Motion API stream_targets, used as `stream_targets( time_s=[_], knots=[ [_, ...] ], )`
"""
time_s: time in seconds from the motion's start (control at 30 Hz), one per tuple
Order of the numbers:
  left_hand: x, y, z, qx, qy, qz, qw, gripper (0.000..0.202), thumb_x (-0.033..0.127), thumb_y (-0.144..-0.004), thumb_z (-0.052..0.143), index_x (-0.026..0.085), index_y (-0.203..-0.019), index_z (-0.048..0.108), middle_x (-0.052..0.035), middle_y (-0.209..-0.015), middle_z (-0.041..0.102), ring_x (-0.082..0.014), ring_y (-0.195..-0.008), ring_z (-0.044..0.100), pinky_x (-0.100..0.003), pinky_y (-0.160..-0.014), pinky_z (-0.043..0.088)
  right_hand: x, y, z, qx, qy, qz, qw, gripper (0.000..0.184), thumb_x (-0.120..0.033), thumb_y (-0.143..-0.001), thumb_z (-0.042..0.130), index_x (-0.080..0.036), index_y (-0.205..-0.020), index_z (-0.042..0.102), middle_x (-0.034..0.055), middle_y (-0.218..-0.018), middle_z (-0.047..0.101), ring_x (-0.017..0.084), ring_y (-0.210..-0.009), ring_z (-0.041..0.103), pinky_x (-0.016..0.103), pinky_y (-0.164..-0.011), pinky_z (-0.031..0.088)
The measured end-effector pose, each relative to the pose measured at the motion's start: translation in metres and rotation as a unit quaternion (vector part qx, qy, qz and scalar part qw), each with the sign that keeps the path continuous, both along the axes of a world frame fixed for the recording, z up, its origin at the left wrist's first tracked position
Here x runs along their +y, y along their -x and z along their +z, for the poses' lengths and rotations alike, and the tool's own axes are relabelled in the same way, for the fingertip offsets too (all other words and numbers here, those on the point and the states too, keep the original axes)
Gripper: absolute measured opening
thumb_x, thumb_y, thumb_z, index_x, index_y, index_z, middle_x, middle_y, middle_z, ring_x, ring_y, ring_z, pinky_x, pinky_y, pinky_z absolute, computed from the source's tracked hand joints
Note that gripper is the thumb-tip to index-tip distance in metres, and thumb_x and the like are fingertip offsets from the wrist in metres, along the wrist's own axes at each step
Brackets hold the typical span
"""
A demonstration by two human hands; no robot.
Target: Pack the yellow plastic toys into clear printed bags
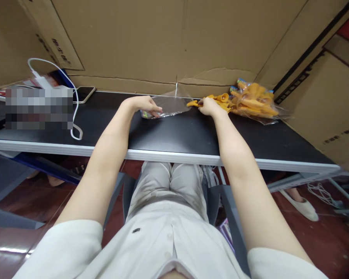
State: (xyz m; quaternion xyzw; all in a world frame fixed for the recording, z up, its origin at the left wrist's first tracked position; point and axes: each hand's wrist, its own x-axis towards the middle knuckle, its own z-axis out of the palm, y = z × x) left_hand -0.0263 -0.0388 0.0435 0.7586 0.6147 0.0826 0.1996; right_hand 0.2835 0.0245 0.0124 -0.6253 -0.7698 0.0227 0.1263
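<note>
My left hand (pixel 147 105) is closed on a clear plastic bag (pixel 174 104), with the fingers on its left part. The bag stretches to the right across the black tabletop, its colourful printed end below my left fingers. My right hand (pixel 209 106) pinches a slim yellow-orange piece (pixel 193 103), whose tip touches or overlaps the bag's right edge; I cannot tell if it is inside. Just beyond that hand lie loose yellow-orange pieces (pixel 223 99). Further right is a pile of clear bags filled with similar yellow pieces (pixel 254 100), printed labels showing at the top.
Tall cardboard (pixel 151 42) walls in the table's back and right side. On the left are a phone (pixel 86 94), a white cable (pixel 75 116) and a blurred-out patch. The table's pale front edge (pixel 174 157) runs above my lap. A person's shoe (pixel 301 205) shows below right.
</note>
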Motion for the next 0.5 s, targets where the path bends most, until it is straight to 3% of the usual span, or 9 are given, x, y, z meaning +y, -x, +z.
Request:
stream_targets(
  time_s=[0.13, 0.2, 0.3, 0.43, 0.5],
  knots=[
    [-0.001, -0.005, 0.000, 0.053, -0.026, 0.047, 0.997, 0.039, 0.051, -0.092, 0.061, 0.024, -0.100, 0.088, -0.0052, -0.108, 0.085, -0.0282, -0.114, 0.073, -0.039, -0.117, 0.048, -0.008, 0.003, 0.005, -0.003, -0.004, -0.020, 1.000, 0.039, -0.011, -0.094, 0.068, -0.012, -0.133, 0.076, 0.0182, -0.133, 0.077, 0.036, -0.127, 0.072, 0.044, -0.112, 0.056],
    [0.001, -0.006, -0.004, 0.095, -0.047, 0.086, 0.991, 0.038, 0.046, -0.096, 0.057, 0.023, -0.105, 0.087, -0.0075, -0.114, 0.084, -0.0315, -0.125, 0.070, -0.053, -0.128, 0.034, -0.010, 0.003, 0.007, -0.002, -0.015, -0.040, 0.999, 0.038, -0.013, -0.095, 0.070, -0.009, -0.132, 0.076, 0.0203, -0.133, 0.076, 0.037, -0.130, 0.070, 0.047, -0.115, 0.054],
    [0.006, -0.005, -0.012, 0.138, -0.074, 0.138, 0.978, 0.037, 0.041, -0.100, 0.054, 0.024, -0.112, 0.084, -0.0116, -0.124, 0.079, -0.0365, -0.141, 0.060, -0.069, -0.132, 0.012, -0.011, 0.001, 0.010, -0.005, -0.022, -0.075, 0.997, 0.039, -0.020, -0.094, 0.076, -0.005, -0.131, 0.075, 0.0247, -0.134, 0.073, 0.040, -0.134, 0.067, 0.050, -0.116, 0.053],
    [0.009, -0.002, -0.018, 0.155, -0.096, 0.169, 0.969, 0.040, 0.040, -0.102, 0.051, 0.022, -0.121, 0.081, -0.0164, -0.132, 0.075, -0.0390, -0.144, 0.058, -0.072, -0.132, 0.009, -0.005, -0.005, 0.007, -0.004, -0.019, -0.112, 0.993, 0.047, -0.037, -0.092, 0.083, -0.005, -0.127, 0.076, 0.0264, -0.132, 0.072, 0.042, -0.132, 0.068, 0.052, -0.112, 0.055],
    [0.009, -0.002, -0.019, 0.160, -0.096, 0.178, 0.966, 0.043, 0.039, -0.102, 0.050, 0.020, -0.126, 0.080, -0.0180, -0.135, 0.074, -0.0399, -0.144, 0.058, -0.073, -0.132, 0.008, 0.000, -0.010, 0.003, 0.004, -0.041, -0.075, 0.996, 0.046, -0.042, -0.092, 0.083, -0.008, -0.123, 0.078, 0.0242, -0.127, 0.075, 0.042, -0.127, 0.070, 0.054, -0.111, 0.056]
  ],
)
